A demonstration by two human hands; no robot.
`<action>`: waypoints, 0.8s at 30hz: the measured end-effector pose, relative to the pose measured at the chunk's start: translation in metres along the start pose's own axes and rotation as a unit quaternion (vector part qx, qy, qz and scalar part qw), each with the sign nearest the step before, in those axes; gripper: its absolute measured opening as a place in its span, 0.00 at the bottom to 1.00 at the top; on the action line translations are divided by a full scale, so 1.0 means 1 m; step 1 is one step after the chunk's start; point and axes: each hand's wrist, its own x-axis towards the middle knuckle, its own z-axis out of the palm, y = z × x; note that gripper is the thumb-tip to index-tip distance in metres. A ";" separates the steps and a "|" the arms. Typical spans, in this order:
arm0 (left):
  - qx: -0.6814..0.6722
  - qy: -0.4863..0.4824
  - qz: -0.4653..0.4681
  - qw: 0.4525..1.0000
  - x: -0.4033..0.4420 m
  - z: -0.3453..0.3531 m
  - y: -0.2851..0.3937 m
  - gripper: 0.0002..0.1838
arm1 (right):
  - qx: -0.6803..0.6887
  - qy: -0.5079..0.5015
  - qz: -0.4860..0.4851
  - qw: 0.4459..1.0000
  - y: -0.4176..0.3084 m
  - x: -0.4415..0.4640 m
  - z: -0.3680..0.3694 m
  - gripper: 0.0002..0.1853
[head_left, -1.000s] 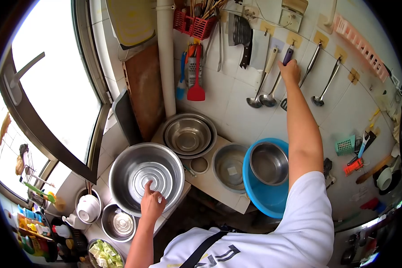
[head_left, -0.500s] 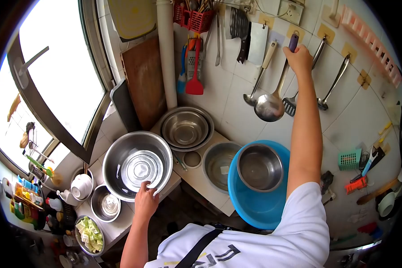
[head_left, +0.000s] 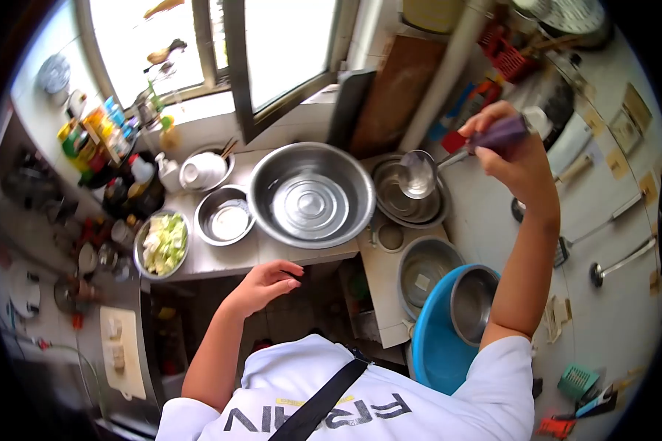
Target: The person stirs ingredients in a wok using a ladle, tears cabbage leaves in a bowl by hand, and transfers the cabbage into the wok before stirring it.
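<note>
Ladle (head_left: 418,175), 2 o'clock: the scoop is reflecting light as polished metal; the purple handle (head_left: 500,134) is presenting as smooth plastic. Wide basin (head_left: 310,200), 11 o'clock: bare metal is shining, its ringed base giving the strongest glare. Second basin (head_left: 424,266), 4 o'clock: metal is appearing duller. Tub (head_left: 434,334), between 4 and 5 o'clock: smooth blue plastic is showing; the inner bowl (head_left: 472,305) is displaying grey metal. Board (head_left: 401,88), 1 o'clock: brown wood is looking matt. Wall tiles (head_left: 603,320), between 3 and 4 o'clock: surfaces are appearing smooth. Shirt (head_left: 287,367), 6 o'clock: matt white cloth is creasing; the dark strap (head_left: 324,397) is reading as flat fabric.
</note>
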 end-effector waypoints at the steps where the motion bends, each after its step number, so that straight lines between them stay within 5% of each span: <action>1: -0.149 -0.044 -0.008 0.988 -0.015 -0.013 -0.017 0.18 | 0.047 -0.025 0.046 0.998 -0.003 0.001 0.009 0.14; 2: -0.302 -0.100 0.009 0.948 -0.027 -0.027 -0.044 0.18 | 0.091 -0.053 0.092 0.990 -0.010 0.001 0.020 0.13; 4: -0.014 0.102 -0.120 0.987 -0.042 -0.046 -0.138 0.18 | 0.144 -0.126 0.184 0.964 -0.019 0.004 0.047 0.11; 5: 0.182 0.112 -0.049 0.976 -0.071 -0.045 -0.145 0.16 | 0.163 -0.159 0.230 0.946 -0.025 0.005 0.062 0.11; 7: 0.608 0.218 0.036 0.763 -0.130 -0.041 -0.159 0.13 | 0.221 -0.195 0.208 0.933 -0.027 0.000 0.104 0.14; 8: 0.337 0.299 -0.031 0.892 -0.153 -0.037 -0.178 0.11 | 0.258 -0.200 0.191 0.926 -0.024 -0.006 0.127 0.16; 10: 0.460 0.322 -0.071 0.824 -0.209 -0.041 -0.184 0.08 | 0.321 -0.334 0.087 0.882 -0.019 -0.013 0.166 0.20; 12: 0.389 0.375 -0.144 0.829 -0.260 -0.040 -0.197 0.07 | 0.459 -0.389 0.130 0.788 -0.036 -0.025 0.212 0.26; 14: 0.344 0.398 -0.186 0.830 -0.309 -0.035 -0.218 0.10 | 0.523 -0.368 0.250 0.727 -0.063 -0.045 0.259 0.20; 17: 0.321 0.390 -0.277 0.817 -0.374 -0.022 -0.248 0.18 | 0.358 -0.361 0.355 0.784 -0.069 -0.090 0.332 0.13; 21: 0.277 0.375 -0.336 0.818 -0.454 0.004 -0.284 0.22 | 0.308 -0.449 0.299 0.784 -0.103 -0.145 0.408 0.39; 24: 0.122 0.423 -0.305 0.844 -0.515 0.032 -0.279 0.24 | 0.257 -0.468 0.171 0.828 -0.086 -0.192 0.460 0.24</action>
